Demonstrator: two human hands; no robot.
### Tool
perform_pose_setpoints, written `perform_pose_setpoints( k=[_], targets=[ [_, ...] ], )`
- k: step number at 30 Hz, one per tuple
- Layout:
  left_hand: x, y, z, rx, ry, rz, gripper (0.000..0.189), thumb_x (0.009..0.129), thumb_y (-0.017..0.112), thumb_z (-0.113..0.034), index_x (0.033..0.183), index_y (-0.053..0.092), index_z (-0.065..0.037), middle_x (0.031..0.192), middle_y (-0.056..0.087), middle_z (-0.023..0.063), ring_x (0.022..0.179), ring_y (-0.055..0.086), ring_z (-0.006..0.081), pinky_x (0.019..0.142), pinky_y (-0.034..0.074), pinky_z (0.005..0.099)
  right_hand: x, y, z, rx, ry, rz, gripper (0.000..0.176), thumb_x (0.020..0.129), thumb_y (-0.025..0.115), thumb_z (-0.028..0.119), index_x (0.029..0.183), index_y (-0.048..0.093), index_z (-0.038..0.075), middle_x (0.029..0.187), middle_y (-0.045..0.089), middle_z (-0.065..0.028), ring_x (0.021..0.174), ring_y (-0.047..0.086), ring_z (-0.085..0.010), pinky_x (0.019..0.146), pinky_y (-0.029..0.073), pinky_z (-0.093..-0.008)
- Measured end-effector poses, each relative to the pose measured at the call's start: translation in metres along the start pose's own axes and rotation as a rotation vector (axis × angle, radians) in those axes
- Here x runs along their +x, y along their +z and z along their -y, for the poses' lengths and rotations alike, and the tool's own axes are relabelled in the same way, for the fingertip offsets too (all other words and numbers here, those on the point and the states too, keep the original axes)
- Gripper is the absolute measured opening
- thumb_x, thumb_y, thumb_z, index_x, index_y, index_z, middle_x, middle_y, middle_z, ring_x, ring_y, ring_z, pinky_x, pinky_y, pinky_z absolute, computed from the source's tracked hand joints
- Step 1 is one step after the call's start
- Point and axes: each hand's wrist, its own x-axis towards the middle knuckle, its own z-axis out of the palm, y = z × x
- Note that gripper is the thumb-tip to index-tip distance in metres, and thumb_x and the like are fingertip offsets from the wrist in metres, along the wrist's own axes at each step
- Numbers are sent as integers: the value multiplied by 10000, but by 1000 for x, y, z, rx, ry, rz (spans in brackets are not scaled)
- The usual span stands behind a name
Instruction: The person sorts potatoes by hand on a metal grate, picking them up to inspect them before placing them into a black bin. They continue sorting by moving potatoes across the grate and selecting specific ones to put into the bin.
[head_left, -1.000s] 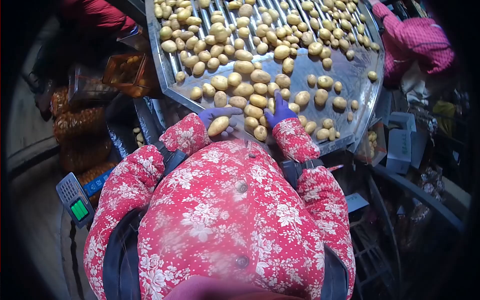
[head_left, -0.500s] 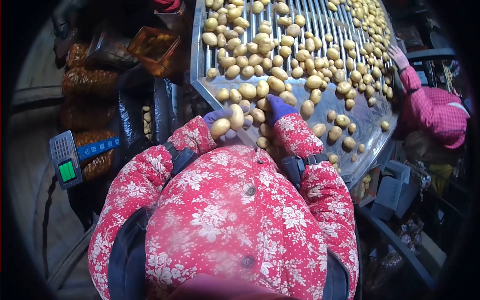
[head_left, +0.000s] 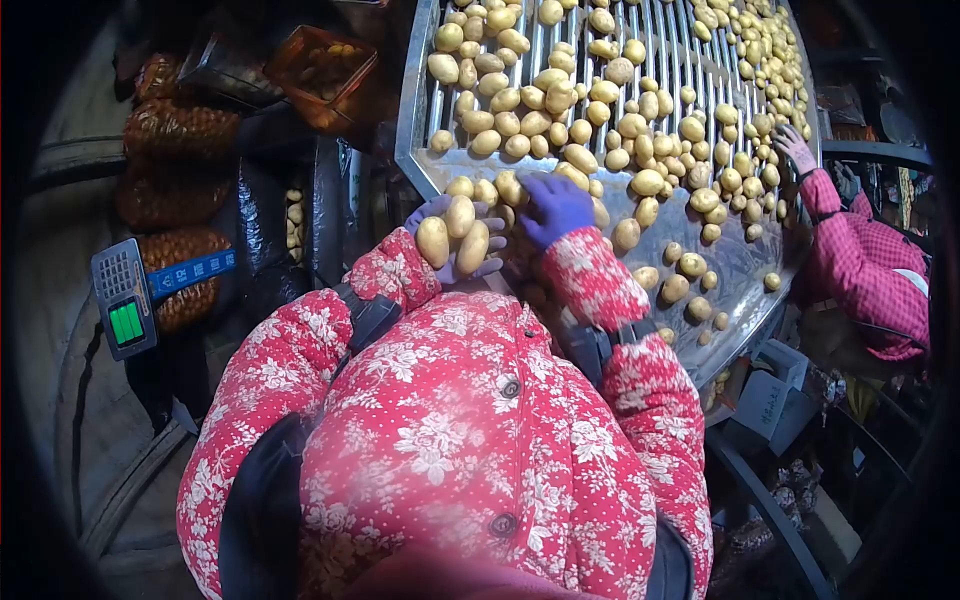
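Observation:
My left hand, in a purple glove, is palm up at the near left corner of the metal sorting table. It cradles three pale yellow potatoes, its fingers showing around their right side. Close beside it, my right hand, also gloved in purple, is closed with fingers curled against a potato on the table; its fingertips are partly hidden. More loose potatoes lie just beyond both hands, on the smooth sheet and against the rollers.
Metal rollers carry many potatoes at the back. At right, a co-worker's gloved hand reaches over the table. An orange crate, filled net bags and a scale display stand at left. A grey box sits lower right.
My left hand now shows three potatoes in its palm, where two were plain before. My right hand has shifted slightly and its fingers have curled. The whole view has moved a little.

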Motion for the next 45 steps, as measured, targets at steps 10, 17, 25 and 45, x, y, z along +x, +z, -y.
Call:
perform_pose_setpoints(
  k=[10, 17, 25, 45],
  targets=[
    [-21, 93, -3, -238, 80, 313, 266, 923, 544, -293, 1153, 551, -160, 1149, 565, 88, 910, 509, 294, 854, 425, 479, 42, -4, -54, -135, 12, -213, 417, 788, 709, 444, 1028, 679, 104, 941, 666, -134, 845, 650, -318, 708, 523, -419],
    [-15, 85, -14, -108, 71, 378, 317, 957, 451, -423, 992, 637, -168, 1105, 570, 134, 894, 505, 373, 783, 399, 595, 128, -2, -85, -66, 323, 2, 644, 761, 704, 366, 1338, 478, 190, 1161, 541, -178, 1033, 584, -368, 861, 496, -467],
    [13, 49, -33, -274, 138, 222, 429, 963, 447, -496, 996, 642, -116, 1192, 561, 156, 975, 520, 392, 773, 418, 652, 64, -29, -75, -129, 114, -31, 238, 799, 704, 330, 801, 671, 94, 888, 656, -115, 834, 637, -325, 768, 509, -436],
    [14, 31, -37, 161, 129, 38, 626, 966, 453, -518, 1445, 356, -127, 1351, 483, 198, 979, 603, 332, 780, 530, 520, 70, -62, 16, 379, 230, 237, 300, 970, 564, 191, 1201, 631, 12, 1101, 684, -176, 1043, 656, -244, 918, 493, -356]
  ],
)
